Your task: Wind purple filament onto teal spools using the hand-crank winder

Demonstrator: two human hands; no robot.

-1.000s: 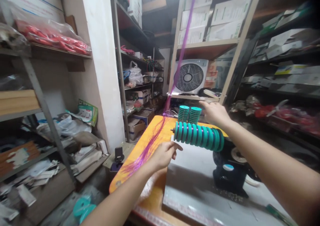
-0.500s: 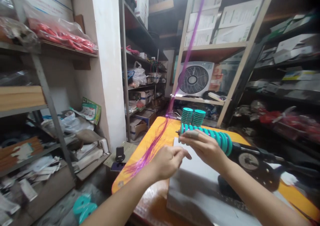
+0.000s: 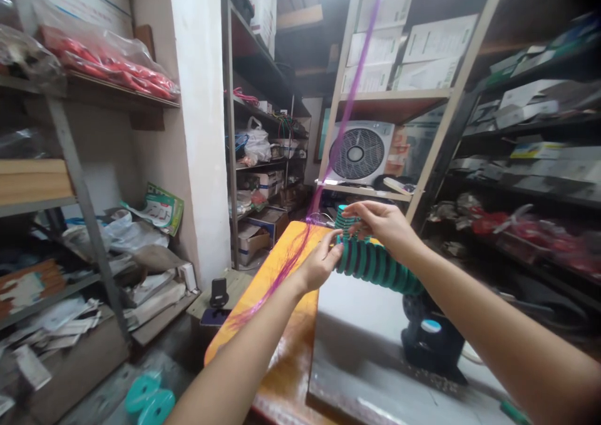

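Observation:
A row of green spools (image 3: pixel 375 263) with dark purple bands between them lies along the shaft of a black machine (image 3: pixel 434 340). My left hand (image 3: pixel 322 261) is at the row's left end, thumb and fingers closed around the end spool. Above the row is my right hand (image 3: pixel 382 223), its fingers pinched together; whatever they hold is too small to make out. Behind that hand a stack of green spools (image 3: pixel 342 209) stands partly hidden. Purple thread (image 3: pixel 288 265) fans across the yellow tabletop (image 3: pixel 282 250) and rises in a strand toward the ceiling.
The machine sits on a grey board (image 3: pixel 357 337) on the table. Loose green spools (image 3: pixel 150 397) lie low at the left. A phone stand (image 3: pixel 218 292) is beside the table. Behind are a box fan (image 3: pixel 359 149) and shelves with white cartons (image 3: pixel 439 40).
My right hand has risen from the front of the spool row to above it. My left hand has moved up onto the row's left end, and its fingers have closed there.

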